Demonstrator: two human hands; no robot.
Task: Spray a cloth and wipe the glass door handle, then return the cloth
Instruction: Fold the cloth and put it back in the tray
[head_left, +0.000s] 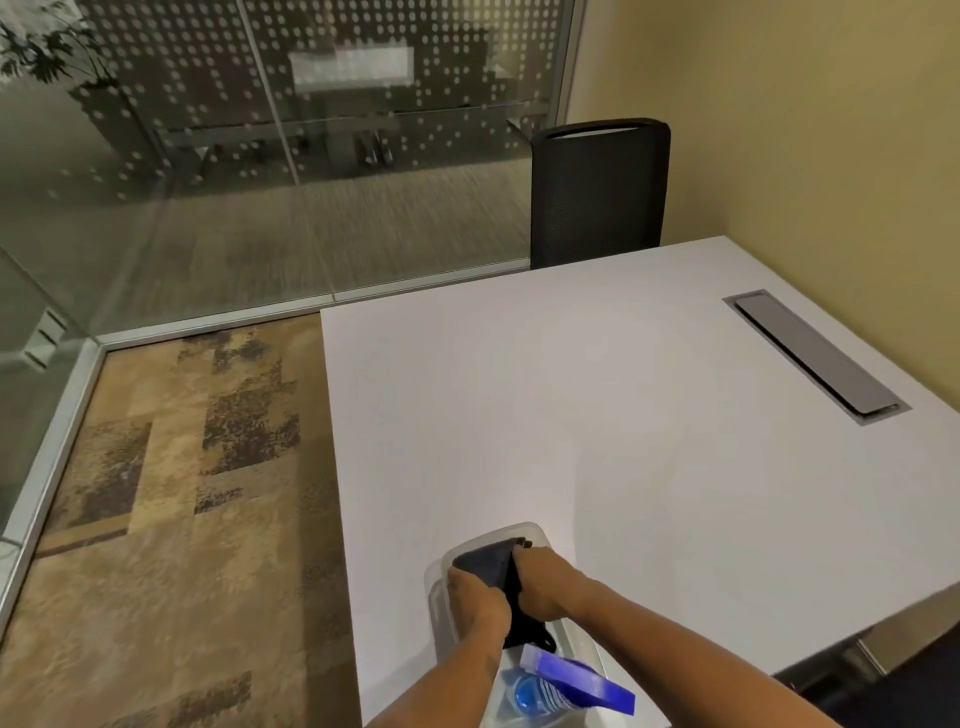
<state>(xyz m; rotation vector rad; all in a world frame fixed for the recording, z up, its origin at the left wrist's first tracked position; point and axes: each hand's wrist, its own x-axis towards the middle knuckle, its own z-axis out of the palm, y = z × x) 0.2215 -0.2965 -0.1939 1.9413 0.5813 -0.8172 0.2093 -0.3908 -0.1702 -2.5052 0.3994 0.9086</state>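
Observation:
A dark cloth (485, 562) lies in a clear plastic bin (530, 531) at the near edge of the white table (597, 415). My left hand (475, 597) and my right hand (545, 577) both grip the cloth inside the bin, one on each side. A blue spray bottle (561, 686) lies in the near end of the same bin, just below my hands. Glass walls (260, 156) stand at the back and the left. No door handle is in view.
A black mesh chair (597, 192) stands at the table's far side by the yellow wall. A grey cable hatch (815, 353) is set into the table at the right. Patterned carpet (182, 493) covers the floor to the left of the table.

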